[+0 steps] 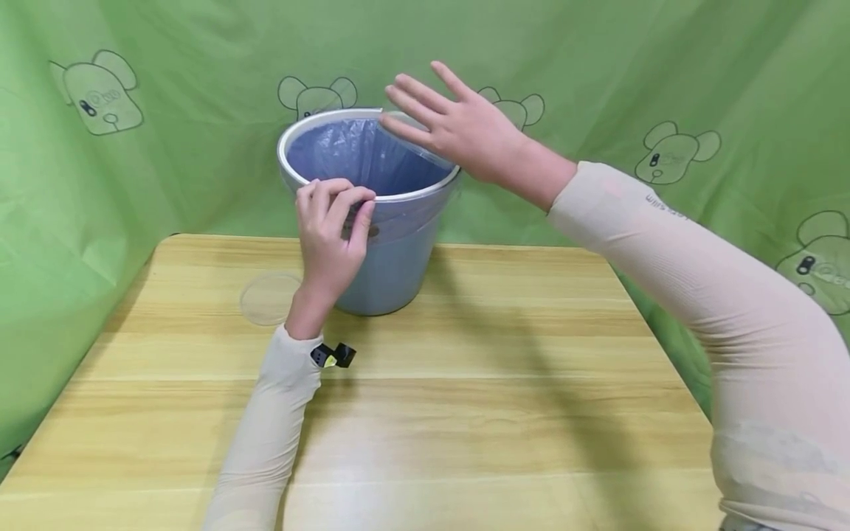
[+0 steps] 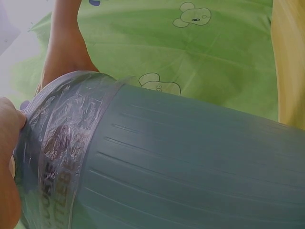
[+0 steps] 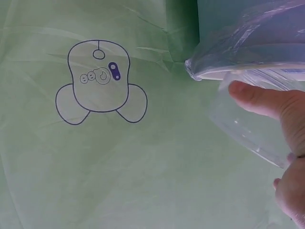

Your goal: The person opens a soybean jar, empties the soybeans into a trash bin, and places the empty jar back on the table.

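Observation:
A blue-grey trash can (image 1: 392,273) with a white rim and a translucent bag inside stands on the wooden table (image 1: 465,428). My left hand (image 1: 332,232) grips its near left rim, thumb outside. The left wrist view shows the can's side (image 2: 190,148) with clear film round its top. Over the far right rim, my right hand (image 1: 465,133) hovers with fingers straight and spread. Clear plastic, perhaps a container (image 3: 248,121), lies under that hand against the rim, the thumb (image 3: 257,100) in front of it. Whether the thumb presses it cannot be told.
A clear round disc, perhaps a lid (image 1: 268,299), lies on the table left of the can. A green curtain (image 1: 564,44) with drawn bear faces hangs behind and at the sides. The table's right edge (image 1: 657,339) runs below my right arm.

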`<state>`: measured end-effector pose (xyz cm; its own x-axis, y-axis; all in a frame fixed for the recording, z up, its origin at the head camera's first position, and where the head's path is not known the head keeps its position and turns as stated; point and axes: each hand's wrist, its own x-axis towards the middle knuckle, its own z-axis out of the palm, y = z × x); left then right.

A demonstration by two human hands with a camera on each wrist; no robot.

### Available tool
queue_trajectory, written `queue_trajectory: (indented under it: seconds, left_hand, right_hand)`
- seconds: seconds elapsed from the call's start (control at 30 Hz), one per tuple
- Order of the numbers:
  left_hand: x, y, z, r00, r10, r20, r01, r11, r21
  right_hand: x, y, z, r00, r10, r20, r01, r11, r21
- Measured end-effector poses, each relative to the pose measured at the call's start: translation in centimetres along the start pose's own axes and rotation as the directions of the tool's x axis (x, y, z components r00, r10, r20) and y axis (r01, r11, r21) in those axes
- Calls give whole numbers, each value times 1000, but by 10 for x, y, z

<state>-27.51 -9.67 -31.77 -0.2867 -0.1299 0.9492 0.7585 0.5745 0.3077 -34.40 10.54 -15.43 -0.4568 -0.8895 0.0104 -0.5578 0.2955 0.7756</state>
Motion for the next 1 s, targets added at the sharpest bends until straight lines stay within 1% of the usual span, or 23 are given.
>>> queue_trajectory:
  seconds: [0.07, 0.3, 0.6, 0.73, 0.87, 1.0]
  left_hand:
    - [0, 0, -1, 1000, 3, 1, -3, 1000, 7]
    - [2, -2, -2, 1000, 5, -9, -4, 1000, 16]
    - [1, -5, -2, 1000, 8, -9, -8, 1000, 23]
    - [1, -6, -2, 1000, 6, -5, -6, 1000, 26]
    - [-1, -7, -2, 1000, 3, -7, -3, 1000, 27]
    - [-2, -6, -2, 1000, 4, -10, -3, 1000, 24]
  right_hand:
    - [0, 1, -1, 1000, -1, -9, 1, 1000, -5]
    - [0, 5, -2, 1000, 27, -16, -27, 999, 29]
    - [1, 4, -1, 999, 19, -32, -17, 999, 33]
    - [2, 4, 0, 999, 29, -38, -28, 999, 34]
    - [0, 4, -2, 998, 58, -28, -55, 995, 80]
    - [-5, 6, -4, 990, 136, -38, -128, 977, 167]
